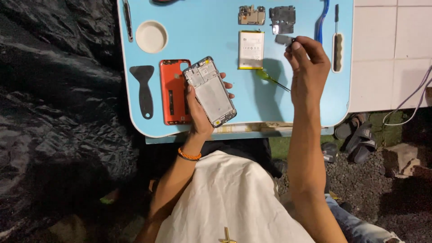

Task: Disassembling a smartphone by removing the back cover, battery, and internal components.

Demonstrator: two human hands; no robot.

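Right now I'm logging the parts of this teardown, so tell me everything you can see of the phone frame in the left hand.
The phone frame is a stripped rectangular shell, silvery grey, looking like metal with a pale flat middle panel. Small cut-outs and compartments crowd its top end, and dark connector parts show at its bottom edge. It is held above the blue table, tilted with its top toward the upper left. The left hand grips it from beneath, fingers wrapping both long edges. It overlaps the orange back cover lying beside it.
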